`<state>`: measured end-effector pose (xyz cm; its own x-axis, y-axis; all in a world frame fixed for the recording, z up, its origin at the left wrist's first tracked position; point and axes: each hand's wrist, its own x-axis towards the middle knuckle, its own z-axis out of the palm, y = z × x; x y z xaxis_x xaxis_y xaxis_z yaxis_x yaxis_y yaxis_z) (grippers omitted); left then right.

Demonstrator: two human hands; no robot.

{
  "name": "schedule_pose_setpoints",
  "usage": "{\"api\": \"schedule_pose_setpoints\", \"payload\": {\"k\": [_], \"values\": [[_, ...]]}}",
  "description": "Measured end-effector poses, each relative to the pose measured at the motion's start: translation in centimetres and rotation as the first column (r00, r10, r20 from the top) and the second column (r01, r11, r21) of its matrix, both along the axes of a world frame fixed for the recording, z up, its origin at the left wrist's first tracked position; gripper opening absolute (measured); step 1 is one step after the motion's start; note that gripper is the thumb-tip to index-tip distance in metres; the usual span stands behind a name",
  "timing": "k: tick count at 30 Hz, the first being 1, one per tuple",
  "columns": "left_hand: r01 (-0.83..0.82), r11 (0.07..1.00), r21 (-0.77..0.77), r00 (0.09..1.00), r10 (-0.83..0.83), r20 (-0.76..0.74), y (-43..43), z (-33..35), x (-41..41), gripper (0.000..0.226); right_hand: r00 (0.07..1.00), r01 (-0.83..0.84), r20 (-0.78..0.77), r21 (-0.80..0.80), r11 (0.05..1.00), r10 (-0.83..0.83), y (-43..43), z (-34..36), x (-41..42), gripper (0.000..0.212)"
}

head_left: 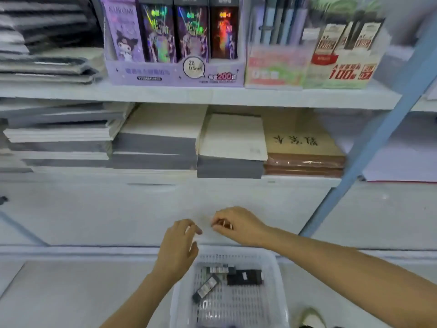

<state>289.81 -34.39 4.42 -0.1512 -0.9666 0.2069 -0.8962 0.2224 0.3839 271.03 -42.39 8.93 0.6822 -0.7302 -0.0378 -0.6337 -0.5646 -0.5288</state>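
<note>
Well above the hands, a purple display box (175, 73) read "KUROMI", "2B" and "200", and the pale display box (343, 72) further right read "100". The right hand (238, 224) had its fingertips pinched together, on what I could not tell. Just beside it, the left hand (177, 245) showed loosely curled fingers, thumb apart. Directly below both sat a white plastic basket (277, 271) holding black packs (244, 277).

Basket (277, 268) is showing white with a slotted grid; packets (244, 277) are showing black; display box (170, 75) is showing lilac; shelf post (383, 124) is showing blue.
</note>
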Motion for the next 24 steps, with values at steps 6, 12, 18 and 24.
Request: {"api": "schedule_pose_setpoints", "payload": {"k": [6, 12, 18, 24], "values": [[-0.088, 0.864, 0.496, 0.977, -0.021, 0.21, 4.8, -10.6, 2.0, 0.057, 0.943, 0.2, -0.319, 0.318, 0.927, -0.093, 2.3, -15.4, -1.9, 0.024], [-0.082, 0.855, 0.513, 0.982, -0.019, 0.189, 6.5, -14.2, 2.3, 0.064, 0.869, 0.377, -0.432, 0.262, 0.888, -0.241, 4.5, -22.7, -4.2, 0.052], [-0.094, 0.874, 0.478, 0.99, 0.031, 0.138, 6.8, -15.3, 2.1, 0.059, 0.865, 0.356, -0.441, 0.201, 0.913, -0.241, 4.3, -24.1, -4.5, 0.045], [-0.111, 0.935, 0.337, 0.993, 0.096, 0.061, 6.2, -14.4, 1.6, 0.041, 0.93, 0.367, -0.186, 0.448, 0.815, -0.317, 3.5, -22.4, -5.1, 0.018]]}}
